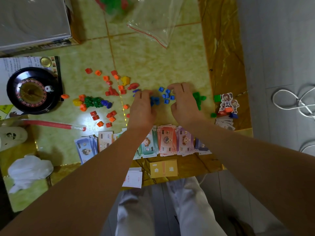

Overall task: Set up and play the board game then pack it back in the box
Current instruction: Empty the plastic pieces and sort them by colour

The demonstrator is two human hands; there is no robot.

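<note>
Since the little pieces look sorted by colour, I think the person is raking the blue houses [166, 97] into one heap in the middle of the table [153, 62]. The green pieces [197, 97] already sit in a bunch just to the right. The red and orange houses [95, 117] lie spread out on the left, not sorted yet.

The left hand [142, 108] has its fingers bent down over some dark blue pieces. The right hand [185, 103] has bent fingers at the far side of the heap, with its thumb on the near side. I cannot tell if either hand pinches a piece or only pushes.

The paper money [167, 140] lies in rows at the near edge. The game box [34, 19] waits at the far left.
</note>
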